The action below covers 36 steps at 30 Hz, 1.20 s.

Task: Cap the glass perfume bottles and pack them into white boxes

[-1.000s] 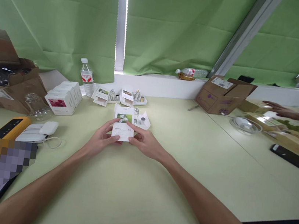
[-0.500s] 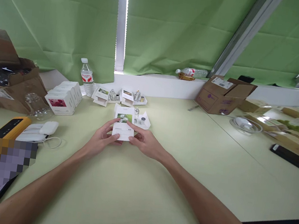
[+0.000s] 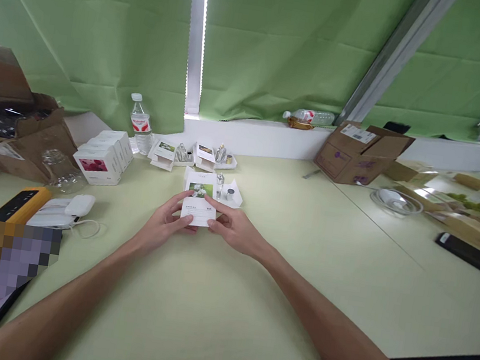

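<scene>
Between my two hands is a white box (image 3: 198,210) with a green and white flower picture, its printed face toward me. My left hand (image 3: 171,216) grips its left edge, thumb on the lower front. From the right side my right hand (image 3: 232,225) holds the same box, fingertips at the picture and thumb near the bottom. Just behind it, a small glass bottle (image 3: 220,183) and a grey cap (image 3: 230,194) rest in a white tray (image 3: 235,202). Two more opened white boxes, one box (image 3: 164,153) and another box (image 3: 204,156), stand farther back beside trays with glass bottles.
White boxes (image 3: 102,158) stand in a row at left, near a water bottle (image 3: 140,124) and a clear empty bottle (image 3: 62,172). A yellow-and-black device (image 3: 22,206) lies front left. A cardboard box (image 3: 359,155), a white cable (image 3: 395,202) and a black bar (image 3: 474,258) are at right.
Both hands keep the same grip on the white box, nearly still. The view has shifted very slightly. At the far right edge, a reddish shape, perhaps a hand, now shows above the packages.
</scene>
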{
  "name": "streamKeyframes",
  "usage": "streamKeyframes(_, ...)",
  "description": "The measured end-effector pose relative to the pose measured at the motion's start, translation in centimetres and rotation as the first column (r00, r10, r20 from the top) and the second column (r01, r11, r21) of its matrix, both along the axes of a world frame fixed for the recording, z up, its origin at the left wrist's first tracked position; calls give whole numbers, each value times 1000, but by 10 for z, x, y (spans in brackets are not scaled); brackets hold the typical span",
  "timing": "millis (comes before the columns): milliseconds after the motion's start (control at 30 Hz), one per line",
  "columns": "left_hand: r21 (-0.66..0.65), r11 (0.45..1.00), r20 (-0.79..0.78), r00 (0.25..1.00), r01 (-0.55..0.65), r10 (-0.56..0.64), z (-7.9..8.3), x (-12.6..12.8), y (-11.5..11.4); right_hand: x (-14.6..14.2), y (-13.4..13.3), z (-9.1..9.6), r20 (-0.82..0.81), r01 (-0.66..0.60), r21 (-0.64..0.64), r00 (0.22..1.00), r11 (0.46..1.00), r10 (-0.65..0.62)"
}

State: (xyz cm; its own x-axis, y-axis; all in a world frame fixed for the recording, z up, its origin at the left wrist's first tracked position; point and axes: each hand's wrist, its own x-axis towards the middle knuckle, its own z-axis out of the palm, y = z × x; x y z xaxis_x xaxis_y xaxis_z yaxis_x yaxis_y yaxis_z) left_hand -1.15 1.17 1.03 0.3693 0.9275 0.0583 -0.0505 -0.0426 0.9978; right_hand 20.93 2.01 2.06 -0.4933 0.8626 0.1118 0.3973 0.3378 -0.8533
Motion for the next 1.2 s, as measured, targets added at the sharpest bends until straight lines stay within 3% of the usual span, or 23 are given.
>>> streamKeyframes(800,8,1000,-12,1000,-16,16,3,0,-1,1,0,2,-14,-11,7,1000,1000,12)
streamKeyframes(1200,23,999,-108,993,-35,37,2,-4,0,1,0,1,-31,0,7,1000,1000,0)
